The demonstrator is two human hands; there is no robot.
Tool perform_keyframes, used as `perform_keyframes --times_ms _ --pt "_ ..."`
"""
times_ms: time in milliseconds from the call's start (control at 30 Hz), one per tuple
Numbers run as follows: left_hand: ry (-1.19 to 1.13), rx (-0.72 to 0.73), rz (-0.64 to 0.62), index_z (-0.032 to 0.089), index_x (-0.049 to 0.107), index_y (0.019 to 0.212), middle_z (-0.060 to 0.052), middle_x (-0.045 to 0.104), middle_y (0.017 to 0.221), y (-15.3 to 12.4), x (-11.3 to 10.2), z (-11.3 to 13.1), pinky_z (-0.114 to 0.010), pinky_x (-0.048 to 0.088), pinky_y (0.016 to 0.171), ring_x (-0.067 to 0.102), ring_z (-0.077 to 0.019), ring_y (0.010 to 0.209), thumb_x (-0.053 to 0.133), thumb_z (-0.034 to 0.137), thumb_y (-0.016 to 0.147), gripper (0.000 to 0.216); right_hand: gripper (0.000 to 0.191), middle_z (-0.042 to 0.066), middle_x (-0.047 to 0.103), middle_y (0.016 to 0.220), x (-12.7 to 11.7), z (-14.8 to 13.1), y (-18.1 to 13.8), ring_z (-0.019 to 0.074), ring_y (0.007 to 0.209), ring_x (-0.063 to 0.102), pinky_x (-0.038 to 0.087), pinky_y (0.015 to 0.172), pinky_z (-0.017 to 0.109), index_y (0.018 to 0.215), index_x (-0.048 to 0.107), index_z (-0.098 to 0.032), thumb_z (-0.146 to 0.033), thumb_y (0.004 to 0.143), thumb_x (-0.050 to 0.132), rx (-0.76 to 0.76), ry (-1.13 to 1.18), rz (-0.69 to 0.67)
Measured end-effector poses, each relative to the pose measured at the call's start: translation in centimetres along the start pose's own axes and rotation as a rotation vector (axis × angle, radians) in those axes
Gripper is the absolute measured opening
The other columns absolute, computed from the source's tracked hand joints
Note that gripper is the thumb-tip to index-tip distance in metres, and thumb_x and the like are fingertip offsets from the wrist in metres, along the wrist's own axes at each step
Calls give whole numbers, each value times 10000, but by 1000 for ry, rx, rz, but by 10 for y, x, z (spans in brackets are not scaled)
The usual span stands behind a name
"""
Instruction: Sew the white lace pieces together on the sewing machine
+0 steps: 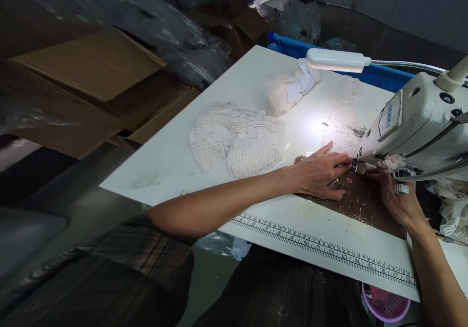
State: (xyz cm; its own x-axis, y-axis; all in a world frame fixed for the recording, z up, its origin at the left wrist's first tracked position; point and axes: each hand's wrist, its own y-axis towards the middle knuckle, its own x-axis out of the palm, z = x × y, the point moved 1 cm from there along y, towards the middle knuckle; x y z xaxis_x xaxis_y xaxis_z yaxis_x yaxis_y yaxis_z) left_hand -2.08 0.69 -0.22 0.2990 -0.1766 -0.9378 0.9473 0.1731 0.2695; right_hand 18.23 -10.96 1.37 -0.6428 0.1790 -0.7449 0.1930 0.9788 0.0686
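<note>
My left hand (323, 173) lies flat with its fingers spread, the fingertips beside the presser foot (358, 166) of a white sewing machine (413, 117). Just beyond these fingers a piece of white lace (341, 139) lies on the table under bright light. On the other side of the presser foot is my right hand (400, 202), below the machine head. Its fingertips are partly hidden by the machine, so I cannot make out whether they hold anything. A brown plate (360, 207) is under both hands.
Folded white lace pieces (237, 139) and a pale fabric bundle (288, 88) rest on the white table (164, 171). A lamp (338, 60) hangs over it. Cardboard boxes (91, 68) stand left; a purple basket (387, 310) sits below the front edge. More lace (453, 210) lies right.
</note>
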Motion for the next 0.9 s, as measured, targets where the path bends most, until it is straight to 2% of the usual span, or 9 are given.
perform_keyframes --times_ms 133,200,433,500,567,633,700,800,900 --pt "22 -3 29 68 541 1296 -192 552 1311 -1 3 0 -593 282 1157 594 -298 1147 524 482 909 567 604 143 687 1145 8 -2 -8 301 1133 621 513 943 452 1080 688 -175 -667 902 388 -2 -13 49" --pt "36 -11 39 82 520 1318 -193 539 1329 -1 4 0 -596 278 1154 582 -308 1163 526 489 910 576 629 163 641 1237 13 -3 -13 314 1178 596 497 969 474 1158 662 -159 -671 862 449 21 -33 72" --pt "29 -52 16 93 388 1400 -204 496 1383 -2 5 2 -588 223 1176 523 -326 1253 519 501 918 645 422 150 691 1100 19 2 -12 279 1033 645 525 879 441 1027 666 -169 -505 852 482 50 -54 189" --pt "2 -72 19 89 269 1465 -224 448 1436 -1 5 2 -582 189 1192 453 -347 1335 534 499 909 740 410 149 691 1098 19 3 -11 279 1031 645 519 888 438 1029 664 -168 -487 844 485 51 -69 181" --pt "-25 -83 27 85 41 1525 -252 364 1505 -1 5 1 -577 157 1203 354 -361 1417 556 490 897 907 422 146 694 1097 19 5 -11 284 1026 648 515 880 436 1040 667 -162 -482 830 489 76 -80 185" --pt "-57 -67 17 84 -215 1501 -267 296 1548 0 5 0 -566 125 1214 274 -344 1468 553 472 904 1047 441 142 702 1087 19 5 -11 287 1004 655 517 846 429 1044 674 -160 -488 814 491 108 -87 202" --pt "-96 -44 -16 90 -364 1440 -261 277 1563 1 4 -1 -558 102 1219 239 -315 1489 528 466 924 1097 453 137 710 1072 20 6 -11 277 961 665 519 808 412 1037 684 -162 -499 802 492 121 -87 215" --pt "-123 -54 -62 92 -362 1444 -251 263 1576 2 4 -2 -568 91 1215 207 -310 1501 500 494 939 1078 449 126 719 1049 19 6 -11 252 879 673 520 765 388 1014 698 -169 -505 796 494 115 -85 214" --pt "-115 -69 -69 61 -226 1501 -256 259 1576 3 4 -3 -570 101 1214 188 -319 1505 500 520 932 1031 443 114 726 1018 18 7 -11 231 813 670 519 729 370 1017 709 -175 -501 803 500 109 -92 204"
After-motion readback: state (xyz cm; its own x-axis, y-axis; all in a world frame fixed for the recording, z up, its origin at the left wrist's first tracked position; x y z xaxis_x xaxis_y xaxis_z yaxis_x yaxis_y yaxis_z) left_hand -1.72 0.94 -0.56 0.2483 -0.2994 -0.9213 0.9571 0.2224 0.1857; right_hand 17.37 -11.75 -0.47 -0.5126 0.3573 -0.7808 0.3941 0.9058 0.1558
